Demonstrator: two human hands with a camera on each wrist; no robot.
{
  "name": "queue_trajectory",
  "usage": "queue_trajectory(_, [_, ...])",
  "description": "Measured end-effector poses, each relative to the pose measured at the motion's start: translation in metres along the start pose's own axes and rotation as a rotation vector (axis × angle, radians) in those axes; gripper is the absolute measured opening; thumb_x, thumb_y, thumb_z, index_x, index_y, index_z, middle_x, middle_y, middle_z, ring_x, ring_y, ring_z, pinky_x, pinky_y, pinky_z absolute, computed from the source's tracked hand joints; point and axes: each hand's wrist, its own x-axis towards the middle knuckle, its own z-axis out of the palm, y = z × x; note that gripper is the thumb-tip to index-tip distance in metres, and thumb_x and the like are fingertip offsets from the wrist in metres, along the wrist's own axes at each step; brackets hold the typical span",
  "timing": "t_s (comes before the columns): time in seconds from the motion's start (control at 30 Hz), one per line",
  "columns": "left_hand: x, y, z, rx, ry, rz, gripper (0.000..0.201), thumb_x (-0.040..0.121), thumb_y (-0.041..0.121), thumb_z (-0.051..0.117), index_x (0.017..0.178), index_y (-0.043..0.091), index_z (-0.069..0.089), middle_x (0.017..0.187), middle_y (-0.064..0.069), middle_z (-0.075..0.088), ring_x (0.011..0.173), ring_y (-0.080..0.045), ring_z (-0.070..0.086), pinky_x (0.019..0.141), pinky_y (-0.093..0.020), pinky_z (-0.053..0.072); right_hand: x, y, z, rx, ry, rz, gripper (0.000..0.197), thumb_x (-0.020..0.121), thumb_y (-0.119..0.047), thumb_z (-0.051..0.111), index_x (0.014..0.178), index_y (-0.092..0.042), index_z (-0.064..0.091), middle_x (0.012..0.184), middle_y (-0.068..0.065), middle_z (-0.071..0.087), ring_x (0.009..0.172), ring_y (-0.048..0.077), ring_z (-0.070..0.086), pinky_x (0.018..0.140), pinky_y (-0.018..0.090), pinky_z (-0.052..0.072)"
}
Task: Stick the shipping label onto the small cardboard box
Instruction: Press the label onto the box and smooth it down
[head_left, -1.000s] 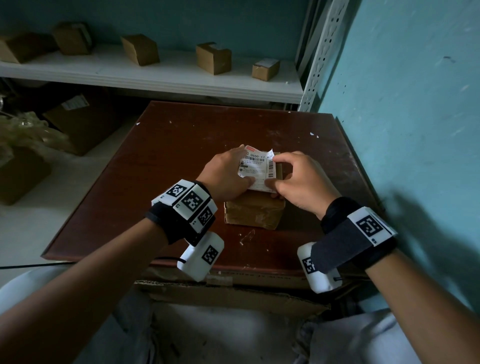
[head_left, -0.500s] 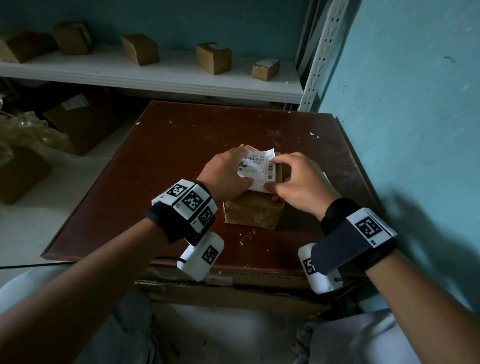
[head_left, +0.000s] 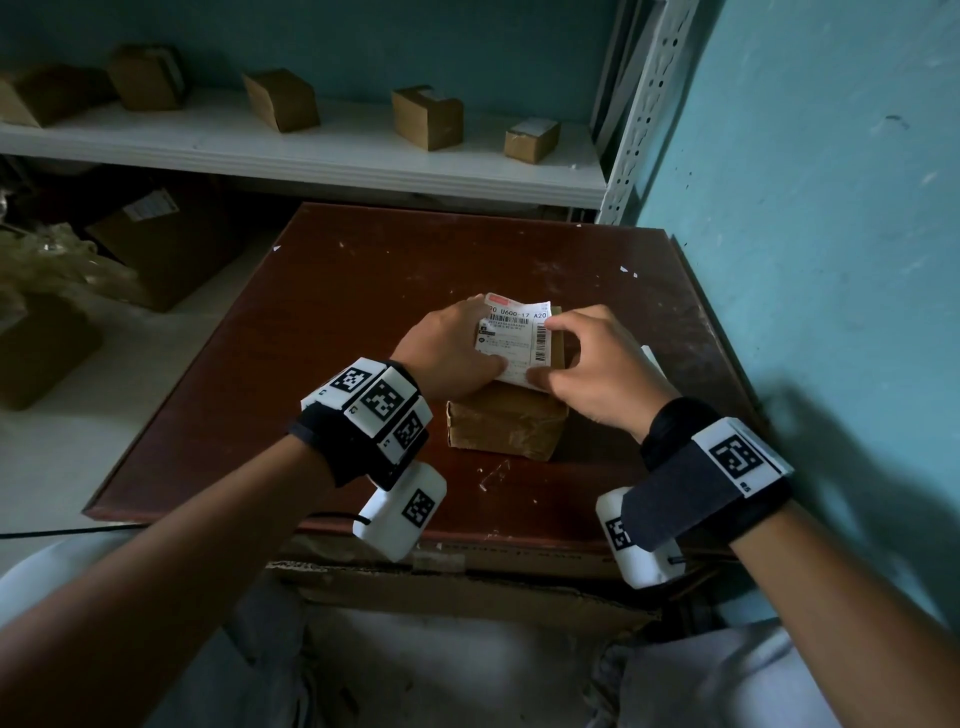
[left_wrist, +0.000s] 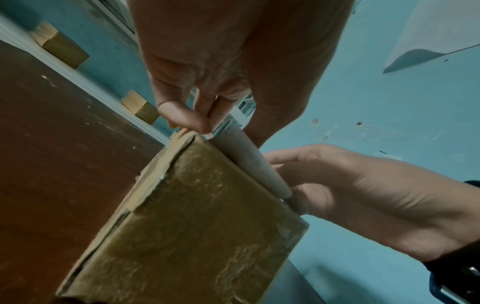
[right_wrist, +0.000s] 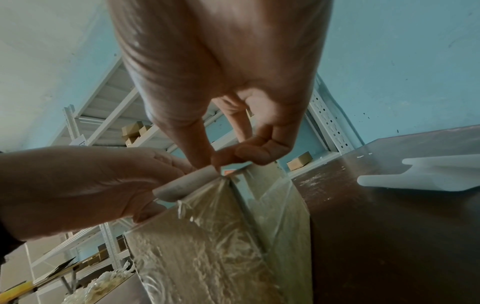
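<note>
Tabletop of scuffed dark red-brown wood (head_left: 322, 332) fills the head view, set against a teal wall (head_left: 831, 208) — white shelf (head_left: 311, 150) behind. On it sits the small brown cardboard box (head_left: 506, 426); left hand (head_left: 447, 353) and right hand (head_left: 602, 369) pinch the white barcoded shipping label (head_left: 514, 338) over its top. Left wrist view: label (left_wrist: 249, 162) curled along the box (left_wrist: 197, 226) edge. Right wrist view: fingertips (right_wrist: 223, 160) pinching the label (right_wrist: 187, 185) — wrinkled tape on the box (right_wrist: 207, 246).

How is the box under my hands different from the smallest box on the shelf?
The box sits on the brown table, held by both hands, with a label being laid on top. The shelf box stands alone on the white shelf, untouched, its top already pale. The table box looks wrapped in shiny tape. Both are brown cardboard.
</note>
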Motion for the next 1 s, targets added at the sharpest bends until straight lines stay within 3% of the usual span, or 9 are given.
queue_trajectory(0.07, [0.000, 0.001, 0.000, 0.011, -0.001, -0.009, 0.049, 0.088, 0.021, 0.063, 0.134, 0.017, 0.047, 0.136, -0.002, 0.053, 0.105, -0.010, 0.053, 0.073, -0.014, 0.039, 0.000, 0.000, 0.001, -0.002, -0.009, -0.003, 0.062, 0.085, -0.028, 0.070, 0.141, -0.015, 0.045, 0.144, 0.000, 0.034, 0.131, 0.016, 0.037, 0.092, 0.015, 0.031])
queue_trajectory(0.17, [0.000, 0.001, 0.001, 0.056, -0.017, -0.035, 0.061, 0.090, 0.025, 0.061, 0.144, 0.014, 0.035, 0.153, -0.002, 0.034, 0.131, -0.018, 0.043, 0.087, -0.019, 0.034, 0.001, 0.000, 0.001, -0.014, -0.015, -0.004, 0.059, 0.088, -0.028, 0.067, 0.142, -0.017, 0.044, 0.148, 0.000, 0.032, 0.135, 0.018, 0.036, 0.098, 0.019, 0.032])
queue_trajectory(0.27, [0.002, 0.002, 0.000, 0.074, -0.043, -0.052, 0.063, 0.091, 0.028, 0.060, 0.146, 0.016, 0.033, 0.158, -0.001, 0.024, 0.137, -0.019, 0.035, 0.097, -0.024, 0.034, 0.003, 0.000, 0.001, -0.019, -0.021, 0.007, 0.057, 0.090, -0.029, 0.063, 0.143, -0.021, 0.043, 0.149, 0.001, 0.032, 0.136, 0.020, 0.035, 0.102, 0.025, 0.034])
queue_trajectory(0.37, [0.002, 0.005, -0.002, 0.073, -0.059, -0.035, 0.055, 0.091, 0.026, 0.059, 0.142, 0.016, 0.040, 0.159, -0.003, 0.021, 0.139, -0.020, 0.034, 0.093, -0.021, 0.032, 0.005, 0.000, 0.000, -0.020, -0.021, 0.013, 0.055, 0.092, -0.028, 0.061, 0.143, -0.021, 0.042, 0.148, 0.002, 0.033, 0.136, 0.021, 0.036, 0.106, 0.029, 0.036])
queue_trajectory(0.57, [0.006, 0.004, -0.006, 0.060, -0.072, -0.058, 0.061, 0.092, 0.027, 0.058, 0.147, 0.020, 0.032, 0.160, -0.005, 0.017, 0.145, -0.022, 0.024, 0.112, -0.037, 0.030, 0.010, 0.001, 0.002, -0.007, -0.019, 0.031, 0.055, 0.092, -0.028, 0.060, 0.143, -0.022, 0.042, 0.146, 0.002, 0.037, 0.134, 0.021, 0.038, 0.108, 0.034, 0.037])
queue_trajectory(0.83, [0.015, -0.003, -0.005, 0.061, -0.109, -0.096, 0.067, 0.091, 0.031, 0.058, 0.150, 0.025, 0.027, 0.160, -0.007, 0.016, 0.143, -0.027, 0.027, 0.110, -0.043, 0.037, 0.015, 0.000, 0.002, -0.027, -0.011, 0.032, 0.054, 0.093, -0.029, 0.058, 0.144, -0.023, 0.042, 0.143, 0.003, 0.038, 0.132, 0.021, 0.040, 0.105, 0.031, 0.035])
queue_trajectory(1.0, [0.018, -0.003, -0.005, 0.048, -0.106, -0.097, 0.068, 0.091, 0.033, 0.058, 0.150, 0.025, 0.027, 0.159, -0.008, 0.020, 0.135, -0.024, 0.038, 0.106, -0.038, 0.040, 0.018, 0.001, 0.002, -0.036, -0.002, 0.037, 0.053, 0.093, -0.031, 0.057, 0.144, -0.023, 0.042, 0.142, 0.002, 0.038, 0.130, 0.021, 0.042, 0.105, 0.030, 0.035])
